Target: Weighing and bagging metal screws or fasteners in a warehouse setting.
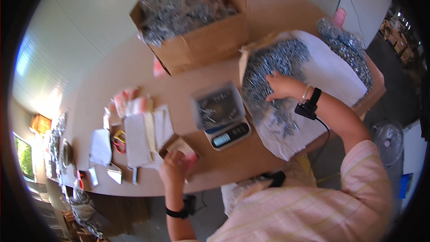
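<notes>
My right hand (283,86) reaches into a big heap of small silver metal pieces, like screws or nails (268,69). Its thumb and fingers are spread, with the tips among the pieces. The heap lies on a white sheet (329,65) at the right. My left hand (174,166) is at a small open cardboard box (179,143) near the table's front edge, fingers curled on a pink plastic bag (191,157). Between the hands, a clear plastic tray (219,107) with a few metal pieces rests on a digital scale (229,138), its display lit.
A large carton (201,47) full of clear bags stands at the back. Left on the table (96,94) are pink plastic packets (125,101), scissors (119,142) and a patterned sheet (136,139). A bulging clear bag of metal pieces (345,49) lies far right.
</notes>
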Demonstrator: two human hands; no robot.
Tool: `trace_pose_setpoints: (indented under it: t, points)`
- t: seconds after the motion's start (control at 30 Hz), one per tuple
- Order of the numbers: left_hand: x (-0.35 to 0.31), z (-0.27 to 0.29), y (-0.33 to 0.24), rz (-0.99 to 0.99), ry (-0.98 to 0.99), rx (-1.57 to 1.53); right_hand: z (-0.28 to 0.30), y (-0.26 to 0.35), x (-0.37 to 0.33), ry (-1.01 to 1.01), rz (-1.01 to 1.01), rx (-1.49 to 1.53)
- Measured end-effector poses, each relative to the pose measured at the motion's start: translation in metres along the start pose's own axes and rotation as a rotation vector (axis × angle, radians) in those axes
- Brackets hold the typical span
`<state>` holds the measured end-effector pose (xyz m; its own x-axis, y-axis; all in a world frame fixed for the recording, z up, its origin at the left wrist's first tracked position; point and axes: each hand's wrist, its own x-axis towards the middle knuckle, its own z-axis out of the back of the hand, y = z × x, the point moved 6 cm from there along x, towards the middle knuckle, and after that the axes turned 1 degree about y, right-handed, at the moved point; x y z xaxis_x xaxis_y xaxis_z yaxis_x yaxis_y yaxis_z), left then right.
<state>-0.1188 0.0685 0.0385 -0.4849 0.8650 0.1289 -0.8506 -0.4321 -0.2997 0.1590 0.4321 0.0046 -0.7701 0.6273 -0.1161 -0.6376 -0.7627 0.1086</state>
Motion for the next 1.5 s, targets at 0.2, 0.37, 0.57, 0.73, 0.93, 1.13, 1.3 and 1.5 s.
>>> trace_pose_setpoints:
  t: [0.2, 0.37, 0.57, 0.73, 0.93, 1.13, 1.3, 1.5]
  points:
    - [0.000, 0.003, -0.005, -0.046, -0.025, -0.135, -0.022, -0.005, -0.024, -0.152, 0.002, 0.238]
    - [-0.016, 0.002, -0.002, -0.132, -0.050, -0.133, -0.009, -0.013, -0.033, -0.300, 0.110, 0.302]
    - [-0.017, 0.014, -0.004, -0.021, -0.121, -0.118, 0.078, 0.017, -0.033, -0.439, 0.116, 0.314]
    - [-0.009, 0.025, -0.020, -0.209, -0.357, -0.045, 0.109, 0.095, -0.012, -0.323, 0.203, 0.710]
    - [-0.013, 0.037, -0.013, -0.033, -0.393, -0.239, 0.079, 0.148, 0.011, -0.139, 0.297, 0.911]
    - [-0.023, 0.060, -0.022, -0.034, -0.461, -0.188, 0.081, 0.138, 0.008, -0.231, 0.311, 0.892]
    - [-0.031, 0.053, -0.034, -0.003, -0.433, -0.240, 0.087, 0.123, -0.004, -0.243, 0.279, 0.896]
    - [-0.047, 0.015, -0.038, 0.141, -0.173, -0.500, 0.092, 0.106, -0.017, -0.265, 0.285, 0.726]
